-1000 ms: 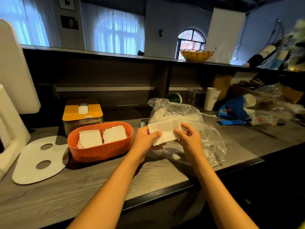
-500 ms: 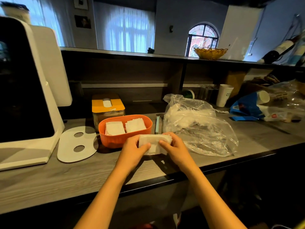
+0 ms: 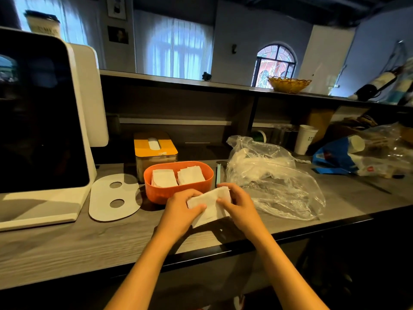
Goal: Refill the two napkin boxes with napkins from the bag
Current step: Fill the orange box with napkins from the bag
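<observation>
Just in front of the orange napkin box (image 3: 178, 191) on the tabletop (image 3: 67, 240), the left hand (image 3: 182, 208) and right hand (image 3: 239, 204) both pinch a stack of white napkins (image 3: 211, 205). The clear plastic bag (image 3: 274, 182) lies to the right, the yellow-lidded box (image 3: 155, 147) behind.

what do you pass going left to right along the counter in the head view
White stand with black screen → flat white oval board with two holes → orange plastic napkin box → white napkin stack held in both hands → clear plastic bag → blue and white package
</observation>
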Tool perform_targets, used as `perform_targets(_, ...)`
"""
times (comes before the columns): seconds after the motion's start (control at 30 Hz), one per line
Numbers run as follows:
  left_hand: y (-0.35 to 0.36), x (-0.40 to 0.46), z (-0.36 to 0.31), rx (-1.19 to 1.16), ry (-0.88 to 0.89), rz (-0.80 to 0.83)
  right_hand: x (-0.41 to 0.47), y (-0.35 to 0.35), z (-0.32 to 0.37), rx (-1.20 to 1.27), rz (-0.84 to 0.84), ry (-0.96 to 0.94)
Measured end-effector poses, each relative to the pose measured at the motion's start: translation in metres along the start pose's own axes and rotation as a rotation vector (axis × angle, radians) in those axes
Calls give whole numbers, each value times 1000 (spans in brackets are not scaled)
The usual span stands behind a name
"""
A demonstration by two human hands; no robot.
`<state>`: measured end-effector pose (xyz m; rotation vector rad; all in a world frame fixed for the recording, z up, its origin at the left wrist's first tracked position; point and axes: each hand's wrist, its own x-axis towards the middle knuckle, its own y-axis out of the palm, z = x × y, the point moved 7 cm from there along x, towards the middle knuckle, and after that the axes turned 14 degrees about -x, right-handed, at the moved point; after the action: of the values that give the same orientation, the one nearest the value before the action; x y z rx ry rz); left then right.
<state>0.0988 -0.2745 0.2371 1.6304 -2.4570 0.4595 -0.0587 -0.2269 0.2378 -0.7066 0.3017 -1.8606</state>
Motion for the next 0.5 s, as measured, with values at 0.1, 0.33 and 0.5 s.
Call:
perform_targets(0.1, -9, 3, -9, -108, -40, 35, 4, -6, 13, 150, -89, 36)
perform_targets(0.33, -16, 1, -25, -429, -133, 166, 16, 15, 46, 431, 22, 206)
perform_targets(0.5, -38, 8, -29, -504, -56, 7, 21, 44, 59, 546, 230, 298)
